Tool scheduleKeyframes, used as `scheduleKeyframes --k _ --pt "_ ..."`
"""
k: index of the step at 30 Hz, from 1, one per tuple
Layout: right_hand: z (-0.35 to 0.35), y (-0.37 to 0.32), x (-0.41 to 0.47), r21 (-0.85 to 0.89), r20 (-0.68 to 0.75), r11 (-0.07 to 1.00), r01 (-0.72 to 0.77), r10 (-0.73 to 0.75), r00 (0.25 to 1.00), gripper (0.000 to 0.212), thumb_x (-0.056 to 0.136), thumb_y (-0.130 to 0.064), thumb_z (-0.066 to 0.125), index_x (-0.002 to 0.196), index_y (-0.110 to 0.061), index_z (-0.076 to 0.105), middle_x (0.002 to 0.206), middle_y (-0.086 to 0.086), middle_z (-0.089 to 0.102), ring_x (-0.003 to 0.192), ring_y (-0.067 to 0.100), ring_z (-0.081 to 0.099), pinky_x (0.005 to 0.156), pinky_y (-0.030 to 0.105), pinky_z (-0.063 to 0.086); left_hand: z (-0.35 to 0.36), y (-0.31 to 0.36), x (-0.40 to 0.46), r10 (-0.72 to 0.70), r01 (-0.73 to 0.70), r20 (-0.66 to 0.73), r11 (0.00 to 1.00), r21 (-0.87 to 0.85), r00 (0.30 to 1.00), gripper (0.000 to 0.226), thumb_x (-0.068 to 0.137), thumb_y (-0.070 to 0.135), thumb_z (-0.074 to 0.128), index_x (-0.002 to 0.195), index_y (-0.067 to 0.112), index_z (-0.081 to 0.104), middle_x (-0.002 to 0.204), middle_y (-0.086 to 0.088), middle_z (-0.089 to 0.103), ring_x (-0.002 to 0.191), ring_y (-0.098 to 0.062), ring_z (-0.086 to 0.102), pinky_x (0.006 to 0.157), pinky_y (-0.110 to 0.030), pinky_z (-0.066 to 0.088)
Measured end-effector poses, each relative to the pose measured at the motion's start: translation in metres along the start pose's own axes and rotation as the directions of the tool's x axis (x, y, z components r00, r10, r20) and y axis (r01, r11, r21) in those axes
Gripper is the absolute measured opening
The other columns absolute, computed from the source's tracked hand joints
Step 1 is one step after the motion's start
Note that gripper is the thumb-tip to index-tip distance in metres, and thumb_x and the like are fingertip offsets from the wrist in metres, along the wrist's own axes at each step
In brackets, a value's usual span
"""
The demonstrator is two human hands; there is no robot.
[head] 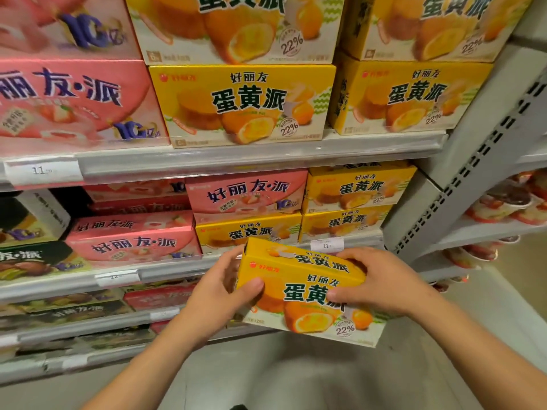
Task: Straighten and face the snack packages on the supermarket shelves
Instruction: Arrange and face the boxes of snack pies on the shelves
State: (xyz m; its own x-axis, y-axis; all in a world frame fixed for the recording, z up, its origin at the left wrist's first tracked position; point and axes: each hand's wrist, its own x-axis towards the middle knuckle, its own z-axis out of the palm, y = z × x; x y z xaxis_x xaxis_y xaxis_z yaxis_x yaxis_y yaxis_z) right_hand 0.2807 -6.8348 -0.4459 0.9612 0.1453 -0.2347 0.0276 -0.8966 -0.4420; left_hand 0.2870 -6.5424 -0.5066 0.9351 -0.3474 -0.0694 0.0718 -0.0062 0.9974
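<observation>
A yellow egg-yolk pie box is held in the air in front of the second shelf, tilted down to the right, its printed front facing me. My left hand grips its left end, thumb on the front face. My right hand grips its right end, fingers over the top edge, thumb on the front. Behind it, yellow boxes and pink boxes stand stacked on the shelf.
The upper shelf carries large pink boxes and yellow boxes. Dark green boxes sit at left. A grey perforated upright borders the right, with cup snacks beyond. Lower shelves hold more boxes; the floor is grey.
</observation>
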Motion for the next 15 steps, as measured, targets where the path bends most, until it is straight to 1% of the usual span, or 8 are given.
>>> scheduleKeyframes --k 2,4,5,6,8,9,11,15 --pt "-0.004 0.001 0.01 -0.026 -0.031 1.0 0.007 -0.008 0.999 0.085 0.045 -0.089 0.057 0.117 -0.045 0.052 0.099 -0.025 0.058 0.085 -0.005 0.057 0.075 0.026 0.054 -0.013 0.013 0.014 0.03 -0.03 0.007 0.985 0.169 1.0 0.08 0.07 0.072 0.068 0.14 0.055 0.034 0.135 0.036 0.049 0.124 0.013 0.046 0.091 -0.01 0.044" --pt "-0.009 0.004 0.019 -0.043 -0.06 0.999 0.005 -0.008 0.998 0.085 0.045 -0.089 0.058 0.117 -0.043 0.053 0.097 -0.026 0.057 0.084 -0.005 0.056 0.074 0.025 0.054 -0.026 0.027 0.034 0.215 -0.171 -0.045 0.872 0.459 0.976 0.067 0.08 0.077 0.048 0.14 0.051 0.036 0.144 0.032 0.039 0.13 0.013 0.037 0.103 -0.015 0.035" --pt "-0.011 0.006 0.022 -0.046 -0.066 0.999 0.002 -0.005 0.998 0.085 0.045 -0.088 0.059 0.117 -0.043 0.053 0.097 -0.026 0.057 0.085 -0.005 0.056 0.074 0.025 0.054 -0.032 0.033 0.047 0.384 -0.271 -0.036 0.712 0.647 0.923 0.058 0.09 0.064 0.045 0.14 0.037 0.045 0.147 0.016 0.044 0.134 -0.001 0.04 0.107 -0.027 0.037" --pt "-0.014 0.008 0.026 -0.048 -0.067 0.999 0.0 -0.003 0.998 0.085 0.045 -0.088 0.059 0.118 -0.043 0.053 0.098 -0.026 0.057 0.086 -0.004 0.056 0.075 0.026 0.054 -0.037 0.038 0.061 0.537 -0.349 0.053 0.467 0.813 0.842 0.049 0.095 0.043 0.049 0.137 0.02 0.054 0.144 -0.003 0.05 0.134 -0.02 0.044 0.107 -0.041 0.04" --pt "-0.018 0.013 0.031 -0.041 -0.062 0.999 -0.004 0.002 0.998 0.086 0.044 -0.089 0.059 0.117 -0.045 0.052 0.098 -0.026 0.057 0.085 -0.004 0.057 0.075 0.027 0.055 -0.04 0.047 0.085 0.6 -0.368 0.304 -0.017 0.93 0.74 0.045 0.086 0.011 0.061 0.13 0.001 0.06 0.136 -0.023 0.054 0.123 -0.042 0.052 0.099 -0.056 0.045" --pt "-0.02 0.015 0.033 -0.036 -0.062 0.999 -0.003 0.001 0.998 0.085 0.042 -0.09 0.059 0.115 -0.046 0.052 0.096 -0.027 0.057 0.084 -0.005 0.057 0.073 0.026 0.055 -0.039 0.051 0.094 0.567 -0.334 0.353 -0.143 0.932 0.744 0.045 0.085 0.011 0.063 0.129 0.0 0.059 0.132 -0.025 0.056 0.117 -0.043 0.056 0.094 -0.055 0.048" --pt "-0.024 0.02 0.037 -0.035 -0.061 0.999 0.011 -0.013 0.998 0.083 0.041 -0.09 0.059 0.112 -0.046 0.053 0.093 -0.028 0.057 0.082 -0.006 0.057 0.072 0.024 0.054 -0.029 0.061 0.11 0.528 -0.205 0.295 -0.225 0.953 0.796 0.043 0.092 0.028 0.053 0.128 0.004 0.059 0.121 -0.021 0.063 0.102 -0.04 0.063 0.083 -0.049 0.05" --pt "-0.035 0.031 0.042 -0.055 -0.057 0.997 0.054 -0.057 0.997 0.082 0.044 -0.088 0.062 0.113 -0.045 0.055 0.092 -0.032 0.055 0.084 -0.01 0.054 0.07 0.019 0.049 -0.008 0.072 0.138 0.313 0.059 -0.023 -0.105 0.993 0.949 0.05 0.091 0.055 0.053 0.124 0.017 0.051 0.107 -0.011 0.065 0.096 -0.035 0.064 0.078 -0.043 0.048"
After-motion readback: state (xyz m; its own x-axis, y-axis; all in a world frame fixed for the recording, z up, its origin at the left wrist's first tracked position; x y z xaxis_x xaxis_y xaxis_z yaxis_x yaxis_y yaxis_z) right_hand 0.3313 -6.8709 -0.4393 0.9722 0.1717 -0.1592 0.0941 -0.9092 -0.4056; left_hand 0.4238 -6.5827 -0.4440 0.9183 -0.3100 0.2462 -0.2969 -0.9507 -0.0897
